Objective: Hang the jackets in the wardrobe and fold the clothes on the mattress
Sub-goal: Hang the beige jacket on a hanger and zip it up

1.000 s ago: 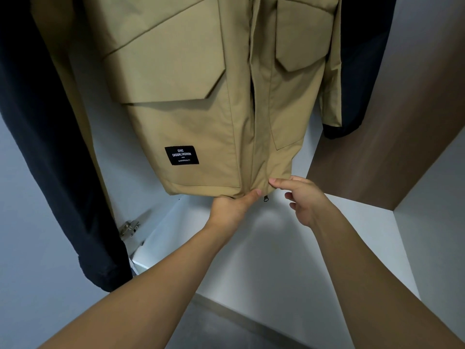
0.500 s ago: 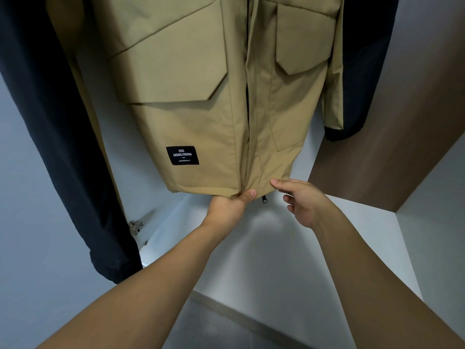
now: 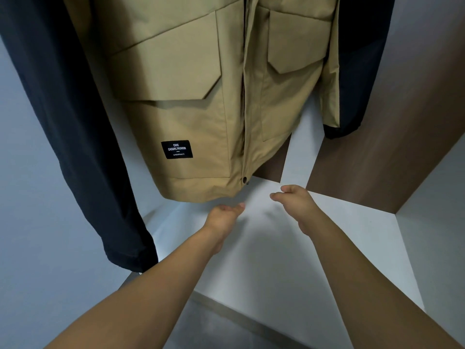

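A tan jacket (image 3: 191, 102) with flap pockets and a black label hangs inside the wardrobe, its front closed down to a snap at the hem. My left hand (image 3: 224, 217) is just below the hem, palm up, fingers relaxed, holding nothing. My right hand (image 3: 294, 200) hovers to the right of the hem, fingers loosely curled, apart from the fabric. A dark navy jacket (image 3: 63, 122) hangs to the left of the tan one, and another dark garment (image 3: 359, 71) hangs behind on the right.
The white wardrobe floor (image 3: 289, 248) lies beneath my hands. A brown wooden side panel (image 3: 390, 147) stands at the right. The pale wardrobe door (image 3: 25, 248) is at the left, and grey room floor (image 3: 214, 328) shows at the bottom.
Both hands have let go of the tan jacket's hem and dropped slightly away from it. The jacket now hangs free with its bottom snap visible.
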Demonstrator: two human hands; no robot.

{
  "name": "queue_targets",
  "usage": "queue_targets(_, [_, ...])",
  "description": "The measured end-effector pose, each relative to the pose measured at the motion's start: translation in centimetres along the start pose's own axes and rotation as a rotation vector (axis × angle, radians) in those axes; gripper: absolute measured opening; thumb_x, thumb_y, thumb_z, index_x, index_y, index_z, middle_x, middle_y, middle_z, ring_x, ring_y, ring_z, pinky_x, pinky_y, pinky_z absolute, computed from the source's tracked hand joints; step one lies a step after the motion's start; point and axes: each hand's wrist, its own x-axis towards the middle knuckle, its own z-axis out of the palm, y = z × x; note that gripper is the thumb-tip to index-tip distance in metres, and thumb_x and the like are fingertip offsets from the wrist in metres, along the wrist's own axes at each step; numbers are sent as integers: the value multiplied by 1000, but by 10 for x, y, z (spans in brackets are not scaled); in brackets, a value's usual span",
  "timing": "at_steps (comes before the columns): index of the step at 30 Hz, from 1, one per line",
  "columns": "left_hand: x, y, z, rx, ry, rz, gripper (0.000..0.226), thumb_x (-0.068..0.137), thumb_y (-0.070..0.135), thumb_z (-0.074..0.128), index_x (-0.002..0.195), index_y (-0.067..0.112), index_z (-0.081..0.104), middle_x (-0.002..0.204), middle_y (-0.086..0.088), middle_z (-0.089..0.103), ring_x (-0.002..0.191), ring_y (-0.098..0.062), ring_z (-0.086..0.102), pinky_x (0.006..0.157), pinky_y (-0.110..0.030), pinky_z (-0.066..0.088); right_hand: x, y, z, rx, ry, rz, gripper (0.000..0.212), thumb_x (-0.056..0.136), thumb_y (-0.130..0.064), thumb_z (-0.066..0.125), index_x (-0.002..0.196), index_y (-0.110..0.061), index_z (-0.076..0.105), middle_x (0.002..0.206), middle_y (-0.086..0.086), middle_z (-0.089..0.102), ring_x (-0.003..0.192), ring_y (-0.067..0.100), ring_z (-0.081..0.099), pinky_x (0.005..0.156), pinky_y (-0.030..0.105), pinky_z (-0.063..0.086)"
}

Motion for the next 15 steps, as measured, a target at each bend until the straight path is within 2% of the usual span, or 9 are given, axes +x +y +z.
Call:
queue_targets(3, [2, 2, -6, -36, 27, 27, 44, 97, 38, 59, 131, 9, 51, 124, -5, 55, 121, -27, 53, 109, -41, 41, 0, 1, 0, -68, 4, -31, 55, 90, -22, 67, 140, -13, 48, 133, 3, 51, 111, 19, 51, 91, 29, 38])
queue_targets(7, [2, 2, -7, -48, 45, 19, 27, 98, 34, 58, 115, 14, 53, 124, -7, 57, 120, -28, 54, 109, -42, 41, 0, 1, 2, -129, 9, -59, 57, 89, -23, 67, 141, -13, 46, 137, 5, 51, 121, 23, 51, 96, 30, 39])
queue_targets(10, [4, 4, -6, -43, 48, 21, 31, 100, 34, 56, 122, 12, 53, 125, -7, 56, 120, -27, 54, 108, -40, 41, 1, 2, 5, -164, 16, -78, 57, 89, -24, 66, 142, -14, 46, 140, 6, 50, 126, 23, 50, 97, 30, 38])
queue_targets(12, [7, 4, -5, -42, 51, 19, 35, 100, 34, 54, 126, 10, 53, 124, -6, 56, 119, -26, 54, 104, -38, 42, 0, 3, 7, -179, 20, -95, 57, 89, -24, 66, 142, -14, 45, 142, 7, 49, 128, 22, 49, 96, 29, 38])
queue_targets(15, [6, 17, 2, -80, 63, 10, 26, 102, 30, 51, 120, 12, 54, 117, -4, 56, 110, -23, 55, 91, -32, 41, -5, -3, 6, -176, 21, -77, 57, 89, -24, 65, 141, -17, 45, 146, 6, 47, 127, 21, 50, 91, 29, 40])
